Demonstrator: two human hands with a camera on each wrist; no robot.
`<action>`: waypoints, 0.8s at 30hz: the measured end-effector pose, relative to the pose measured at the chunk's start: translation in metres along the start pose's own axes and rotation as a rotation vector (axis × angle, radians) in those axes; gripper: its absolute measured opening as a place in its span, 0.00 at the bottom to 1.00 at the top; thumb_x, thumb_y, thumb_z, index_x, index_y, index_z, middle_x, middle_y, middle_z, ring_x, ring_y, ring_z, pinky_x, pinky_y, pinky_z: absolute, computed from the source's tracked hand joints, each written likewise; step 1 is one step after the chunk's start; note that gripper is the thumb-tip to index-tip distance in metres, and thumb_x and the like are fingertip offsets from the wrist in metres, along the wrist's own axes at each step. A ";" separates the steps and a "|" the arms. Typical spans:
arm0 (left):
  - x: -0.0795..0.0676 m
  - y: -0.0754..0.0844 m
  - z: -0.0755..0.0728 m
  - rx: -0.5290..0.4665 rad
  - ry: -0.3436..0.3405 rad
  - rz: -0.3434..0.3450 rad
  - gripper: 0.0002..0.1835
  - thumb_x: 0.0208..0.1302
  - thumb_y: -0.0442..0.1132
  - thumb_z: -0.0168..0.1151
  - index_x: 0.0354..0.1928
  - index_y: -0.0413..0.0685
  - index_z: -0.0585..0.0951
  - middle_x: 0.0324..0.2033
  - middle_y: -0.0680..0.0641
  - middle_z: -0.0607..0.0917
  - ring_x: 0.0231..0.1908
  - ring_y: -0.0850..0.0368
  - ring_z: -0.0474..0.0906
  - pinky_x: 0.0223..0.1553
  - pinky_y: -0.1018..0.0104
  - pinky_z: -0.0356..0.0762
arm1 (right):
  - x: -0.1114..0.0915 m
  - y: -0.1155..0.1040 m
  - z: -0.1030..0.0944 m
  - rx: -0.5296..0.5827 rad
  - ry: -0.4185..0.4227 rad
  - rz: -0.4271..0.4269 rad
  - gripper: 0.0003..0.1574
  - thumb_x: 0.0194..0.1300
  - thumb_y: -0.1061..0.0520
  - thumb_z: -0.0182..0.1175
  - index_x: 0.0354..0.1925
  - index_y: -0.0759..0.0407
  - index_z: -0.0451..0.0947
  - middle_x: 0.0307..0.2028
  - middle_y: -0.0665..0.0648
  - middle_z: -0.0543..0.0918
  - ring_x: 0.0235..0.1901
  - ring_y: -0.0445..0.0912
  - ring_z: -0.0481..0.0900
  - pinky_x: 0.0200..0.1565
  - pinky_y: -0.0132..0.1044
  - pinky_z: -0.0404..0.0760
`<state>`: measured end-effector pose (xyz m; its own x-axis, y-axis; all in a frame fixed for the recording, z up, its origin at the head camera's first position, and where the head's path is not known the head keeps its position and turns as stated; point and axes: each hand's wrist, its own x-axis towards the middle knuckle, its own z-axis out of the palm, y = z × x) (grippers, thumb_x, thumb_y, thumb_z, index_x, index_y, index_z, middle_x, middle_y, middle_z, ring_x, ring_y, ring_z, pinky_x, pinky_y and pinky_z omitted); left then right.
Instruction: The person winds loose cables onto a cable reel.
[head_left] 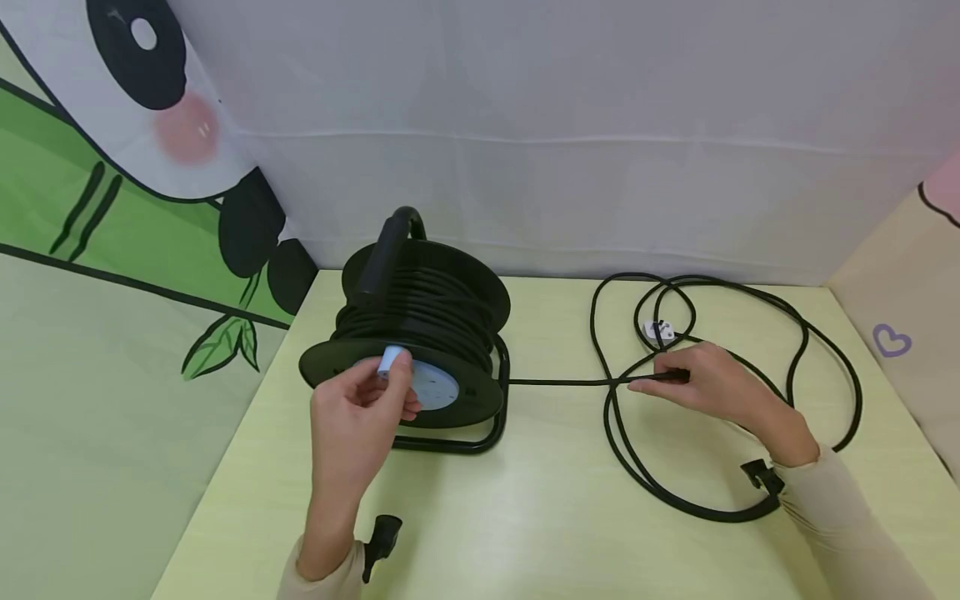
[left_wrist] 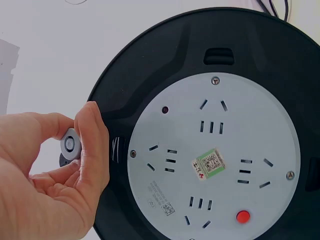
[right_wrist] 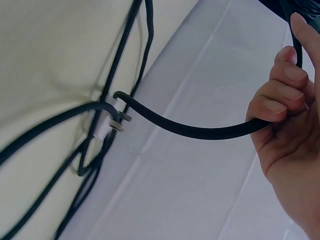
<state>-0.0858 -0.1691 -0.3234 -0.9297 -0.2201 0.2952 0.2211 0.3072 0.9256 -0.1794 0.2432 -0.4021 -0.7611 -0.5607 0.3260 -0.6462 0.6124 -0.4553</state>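
Note:
A black cable reel (head_left: 472, 279) with dark cable wound on its drum stands at the left of the table. My left hand (head_left: 356, 425) pinches the pale grey winding knob (head_left: 389, 362) at the reel's front between thumb and fingers. In the left wrist view the knob (left_wrist: 70, 144) sits at the edge of the round socket panel (left_wrist: 235, 145). From the reel, black cable (head_left: 555, 382) runs right to my right hand (head_left: 712, 383), whose fingers curl round it. In the right wrist view the cable (right_wrist: 195, 132) sags between the hand and the tabletop coils.
Loose cable loops (head_left: 855, 392) spread over the table's right side, with a white plug (head_left: 660, 332) among them. The reel's tubular stand (head_left: 450, 447) rests on the pale table (head_left: 525, 517). A white cloth wall (head_left: 562, 200) rises behind the table, close to the reel.

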 end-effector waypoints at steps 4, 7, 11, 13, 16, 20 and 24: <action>-0.002 0.000 0.003 0.027 0.003 0.032 0.12 0.71 0.37 0.67 0.33 0.33 0.86 0.20 0.44 0.85 0.19 0.56 0.84 0.27 0.67 0.87 | 0.017 -0.005 -0.012 -0.048 0.006 -0.073 0.25 0.59 0.54 0.77 0.20 0.41 0.69 0.16 0.32 0.56 0.16 0.27 0.51 0.19 0.23 0.54; -0.004 -0.001 0.005 0.048 -0.002 0.052 0.11 0.71 0.37 0.67 0.33 0.34 0.86 0.21 0.44 0.86 0.19 0.57 0.84 0.27 0.68 0.87 | 0.029 -0.009 -0.021 -0.086 0.027 -0.144 0.26 0.58 0.55 0.77 0.19 0.41 0.68 0.16 0.32 0.57 0.16 0.26 0.51 0.19 0.22 0.54; -0.005 0.000 0.006 0.072 -0.012 0.065 0.11 0.71 0.38 0.67 0.34 0.35 0.86 0.22 0.45 0.86 0.19 0.58 0.84 0.27 0.70 0.86 | 0.043 -0.016 -0.033 -0.130 0.026 -0.169 0.28 0.59 0.53 0.77 0.18 0.42 0.66 0.15 0.33 0.57 0.17 0.27 0.52 0.19 0.23 0.55; -0.006 0.000 0.007 0.084 -0.016 0.068 0.12 0.71 0.39 0.67 0.34 0.35 0.86 0.22 0.45 0.86 0.20 0.57 0.84 0.27 0.71 0.86 | 0.049 -0.019 -0.039 -0.150 0.012 -0.166 0.28 0.59 0.52 0.77 0.18 0.42 0.66 0.16 0.33 0.59 0.16 0.28 0.54 0.19 0.24 0.57; -0.007 0.000 0.008 0.100 -0.022 0.081 0.12 0.71 0.39 0.67 0.34 0.35 0.86 0.23 0.45 0.86 0.20 0.55 0.84 0.27 0.72 0.85 | 0.057 -0.022 -0.048 -0.195 0.004 -0.153 0.27 0.58 0.50 0.77 0.18 0.42 0.67 0.15 0.35 0.62 0.16 0.30 0.57 0.19 0.27 0.61; -0.009 -0.002 0.011 0.117 -0.028 0.113 0.10 0.70 0.38 0.68 0.32 0.37 0.86 0.21 0.48 0.86 0.20 0.58 0.83 0.25 0.71 0.84 | 0.066 -0.023 -0.056 -0.236 0.012 -0.112 0.29 0.58 0.47 0.77 0.17 0.42 0.66 0.14 0.36 0.60 0.15 0.31 0.55 0.19 0.28 0.58; -0.011 -0.007 0.018 0.127 -0.032 0.167 0.10 0.69 0.37 0.69 0.30 0.39 0.85 0.20 0.51 0.85 0.19 0.63 0.82 0.23 0.71 0.83 | 0.072 -0.022 -0.057 -0.248 -0.006 -0.095 0.30 0.59 0.45 0.76 0.16 0.43 0.64 0.14 0.37 0.58 0.15 0.31 0.53 0.19 0.28 0.56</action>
<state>-0.0829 -0.1518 -0.3370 -0.8927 -0.1278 0.4321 0.3354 0.4519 0.8266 -0.2229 0.2216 -0.3211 -0.6965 -0.6253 0.3520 -0.7093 0.6742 -0.2059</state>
